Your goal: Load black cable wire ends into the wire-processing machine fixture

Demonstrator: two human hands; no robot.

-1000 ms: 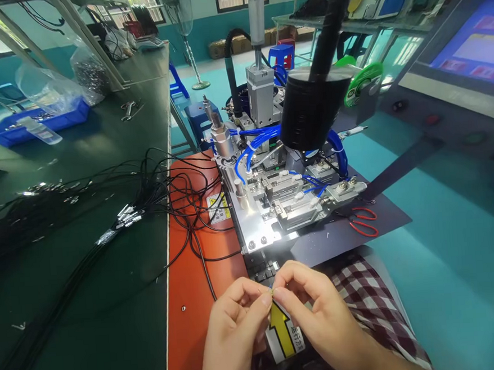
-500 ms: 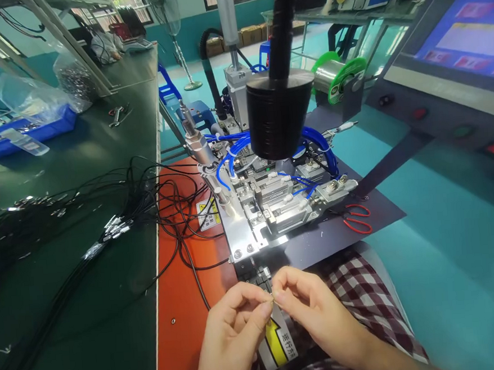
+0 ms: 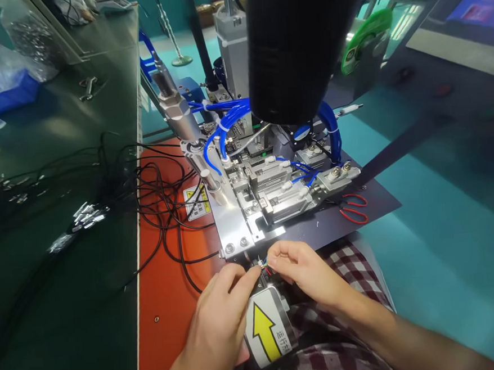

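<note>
Both hands meet at the near end of a metal machine. My right hand is closed, thumb and forefinger pinching thin coloured wires, a red one among them. My left hand reaches in from the other side, its thumb and forefinger closed at a small silvery connector where the wires end. The connector is partly covered by the fingertips, and it sits over the dark block at the machine's front. Below the hands is a white label with a yellow arrow.
Black cables lie looped over the orange board. A bundle of cables with silvery ends rests on the green bench. Red-handled pliers or snips lie right of the machine. A large black nozzle hangs over it.
The hands have moved forward to the machine's front block, uncovering more of the arrow label. The coloured wires now show between the fingertips. The camera view has shifted closer and downward.
</note>
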